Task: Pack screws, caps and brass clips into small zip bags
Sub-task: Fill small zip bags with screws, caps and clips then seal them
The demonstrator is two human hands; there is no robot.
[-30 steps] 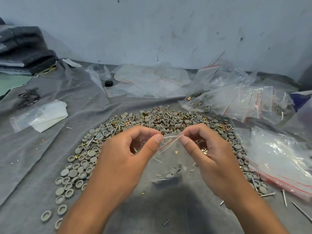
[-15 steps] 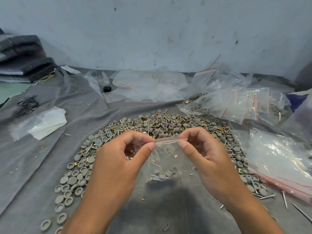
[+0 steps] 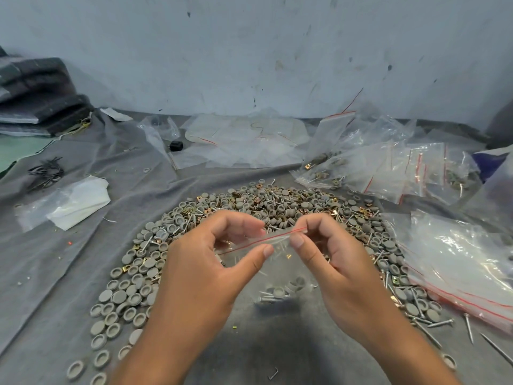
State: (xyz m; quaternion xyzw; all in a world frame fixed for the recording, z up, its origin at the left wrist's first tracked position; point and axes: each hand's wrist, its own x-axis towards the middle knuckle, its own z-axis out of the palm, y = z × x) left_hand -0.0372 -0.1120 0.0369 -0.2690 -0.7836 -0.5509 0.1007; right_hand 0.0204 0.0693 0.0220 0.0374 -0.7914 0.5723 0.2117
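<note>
Left hand [image 3: 205, 262], right hand [image 3: 336, 257] — pinching grip

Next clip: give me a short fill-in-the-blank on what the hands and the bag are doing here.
1. Both hands, left hand and right hand, pinch the top edge of a small clear ____.
2. The line along the zip bag seal is ____ in colour.
3. Inside it, caps and screws lie at the ____.
4. The loose grey caps lie on a ____ cloth.

Missing: zip bag; red; bottom; grey
</note>
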